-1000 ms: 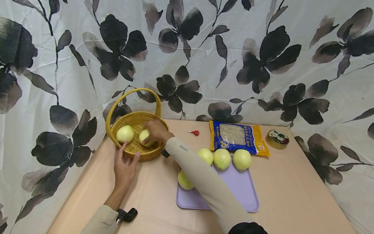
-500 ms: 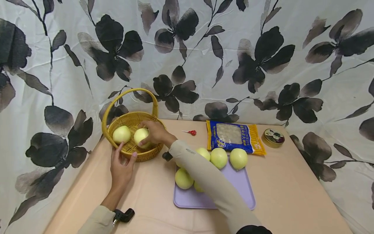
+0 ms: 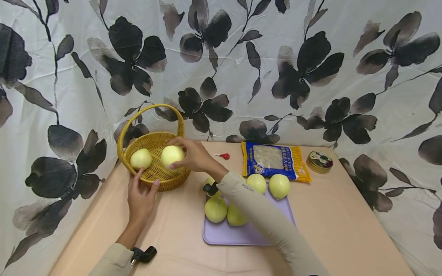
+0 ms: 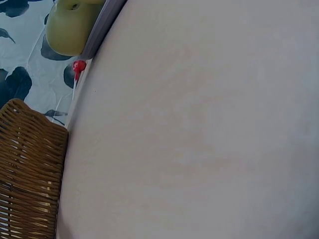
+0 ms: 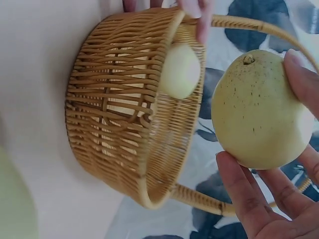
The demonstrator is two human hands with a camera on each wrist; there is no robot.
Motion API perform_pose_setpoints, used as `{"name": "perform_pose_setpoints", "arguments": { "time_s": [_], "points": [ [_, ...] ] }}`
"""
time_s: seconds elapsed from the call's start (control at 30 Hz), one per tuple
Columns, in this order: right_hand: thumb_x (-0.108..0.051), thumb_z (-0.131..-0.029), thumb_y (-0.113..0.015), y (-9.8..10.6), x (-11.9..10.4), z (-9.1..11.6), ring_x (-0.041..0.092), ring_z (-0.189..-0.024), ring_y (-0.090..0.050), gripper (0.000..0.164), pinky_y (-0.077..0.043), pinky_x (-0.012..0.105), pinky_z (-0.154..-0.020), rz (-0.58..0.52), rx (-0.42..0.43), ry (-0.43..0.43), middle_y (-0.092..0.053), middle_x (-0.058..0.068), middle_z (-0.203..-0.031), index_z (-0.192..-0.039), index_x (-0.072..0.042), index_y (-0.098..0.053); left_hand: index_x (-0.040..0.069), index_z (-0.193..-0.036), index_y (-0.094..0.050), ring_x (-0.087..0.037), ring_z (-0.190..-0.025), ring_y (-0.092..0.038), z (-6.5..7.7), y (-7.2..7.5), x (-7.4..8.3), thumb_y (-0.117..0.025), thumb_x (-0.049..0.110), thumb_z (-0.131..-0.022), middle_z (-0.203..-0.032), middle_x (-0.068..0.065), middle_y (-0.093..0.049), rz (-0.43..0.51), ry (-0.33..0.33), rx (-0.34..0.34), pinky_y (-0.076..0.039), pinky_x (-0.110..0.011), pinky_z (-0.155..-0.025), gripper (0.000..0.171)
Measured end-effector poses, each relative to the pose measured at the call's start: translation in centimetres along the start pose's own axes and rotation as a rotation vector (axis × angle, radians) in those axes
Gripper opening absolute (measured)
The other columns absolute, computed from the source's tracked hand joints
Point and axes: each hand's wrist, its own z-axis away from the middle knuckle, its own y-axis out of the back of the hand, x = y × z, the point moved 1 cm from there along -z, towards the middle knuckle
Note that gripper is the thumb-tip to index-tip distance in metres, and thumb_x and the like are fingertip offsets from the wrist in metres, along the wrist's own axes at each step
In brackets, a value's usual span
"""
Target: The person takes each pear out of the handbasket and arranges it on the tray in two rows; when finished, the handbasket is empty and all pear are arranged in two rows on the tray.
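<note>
My right hand (image 3: 193, 154) holds a pale yellow-green pear (image 3: 172, 156) between thumb and fingers, raised over the right side of a woven basket (image 3: 169, 185). The right wrist view shows the held pear (image 5: 261, 109) close up, speckled, with fingertips around its sides and the basket's opening beside it. Another pear (image 3: 141, 159) lies inside the basket at the left. My left hand (image 3: 141, 197) grips the basket's near rim, some fingers over the edge and others outside. In the left wrist view only the basket's woven side (image 4: 30, 174) shows, not the hand.
A lilac tray (image 3: 241, 239) with several pears stands right of the basket, under my right forearm. Behind it lie a blue and yellow food packet (image 3: 272, 161) and a round tin (image 3: 319, 161). A small red-handled item (image 3: 225, 156) lies near the back edge.
My right hand has lifted the pear up from the basket's bottom and slightly right. My left hand stays at the rim. The head view has shifted slightly, sliding the scene left.
</note>
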Motion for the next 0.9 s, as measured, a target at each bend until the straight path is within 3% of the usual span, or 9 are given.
{"name": "perform_pose_setpoints", "arguments": {
  "time_s": [0.17, 0.37, 0.5, 0.63, 0.9],
  "points": [
    [-0.03, -0.076, -0.099, 1.9, -0.2, 2.6, 0.016, -0.115, -0.068, 0.071, -0.063, 0.033, -0.095, -0.082, 0.018, 0.004, -0.069, -0.004, -0.138, -0.139, -0.024, -0.067, 0.022, -0.169, -0.03, -0.027, -0.166, -0.016, -0.1, 0.0, -0.1, -0.072, 0.023, -0.104, -0.181, 0.002, 0.001, 0.003, 0.0, 0.005, -0.041, -0.046, -0.123, 0.077],
    [-0.023, -0.076, -0.099, 3.7, 0.1, 6.3, 0.025, -0.116, -0.072, 0.071, -0.066, 0.029, -0.088, -0.164, 0.051, 0.007, -0.066, 0.001, -0.143, -0.14, -0.02, -0.067, 0.023, -0.168, -0.032, -0.026, -0.164, -0.02, -0.2, 0.0, -0.1, -0.072, 0.022, -0.103, -0.179, 0.0, -0.009, 0.012, -0.009, 0.012, -0.041, -0.045, -0.123, 0.076],
    [-0.024, -0.074, -0.1, 4.8, 0.6, 9.0, 0.021, -0.117, -0.071, 0.072, -0.065, 0.028, -0.091, -0.161, 0.093, -0.006, -0.07, -0.004, -0.136, -0.138, -0.022, -0.068, 0.023, -0.168, -0.031, -0.027, -0.164, -0.019, -0.2, -0.1, -0.1, -0.071, 0.023, -0.104, -0.178, -0.002, -0.013, 0.014, -0.005, 0.002, -0.04, -0.049, -0.124, 0.076],
    [-0.022, -0.073, -0.101, 5.7, 1.3, 11.6, 0.019, -0.121, -0.068, 0.072, -0.065, 0.033, -0.093, -0.17, 0.128, -0.038, -0.069, -0.007, -0.137, -0.138, -0.024, -0.068, 0.024, -0.169, -0.03, -0.028, -0.165, -0.017, -0.2, -0.2, 0.0, -0.07, 0.023, -0.104, -0.179, -0.002, -0.007, 0.016, 0.006, -0.003, -0.039, -0.049, -0.125, 0.076],
    [-0.024, -0.073, -0.101, 7.0, 3.1, 16.4, 0.025, -0.118, -0.07, 0.073, -0.066, 0.034, -0.094, -0.188, 0.178, -0.109, -0.069, -0.006, -0.138, -0.139, -0.025, -0.068, 0.024, -0.169, -0.029, -0.027, -0.165, -0.017, -0.1, 0.0, -0.1, -0.071, 0.024, -0.104, -0.179, -0.001, -0.008, 0.021, 0.012, -0.01, -0.038, -0.052, -0.125, 0.077]
  ]
}}
